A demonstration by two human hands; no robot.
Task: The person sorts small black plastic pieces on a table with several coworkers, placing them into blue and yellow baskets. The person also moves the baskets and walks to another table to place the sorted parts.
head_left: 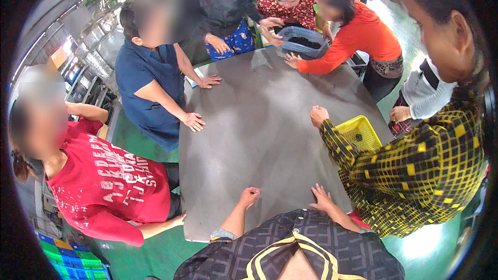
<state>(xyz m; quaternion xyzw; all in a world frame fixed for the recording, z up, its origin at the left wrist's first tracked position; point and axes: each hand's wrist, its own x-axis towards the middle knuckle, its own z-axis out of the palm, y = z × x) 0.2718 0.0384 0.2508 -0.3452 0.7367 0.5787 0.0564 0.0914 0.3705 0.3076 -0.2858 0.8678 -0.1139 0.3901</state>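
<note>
My left hand (250,197) is over the near part of a large grey tabletop (249,140), its fingers curled in toward the thumb. Whatever it may hold is hidden. Flat on the same surface, near its right front edge, my right hand (322,197) lies with spread fingers and nothing in it. At the far side, a blue-grey plastic basket (303,46) holds dark pieces, and people's hands are at its rim. A yellow plastic basket (360,132) with a little dark stuff inside stands by the right edge, beside a person's arm in black-and-yellow checks.
Several people stand around the table. One in dark blue (150,88) rests both hands on its left side; another in a red shirt (111,181) touches the near left corner. Blue and green crates (72,259) sit at lower left. The floor (140,249) is green.
</note>
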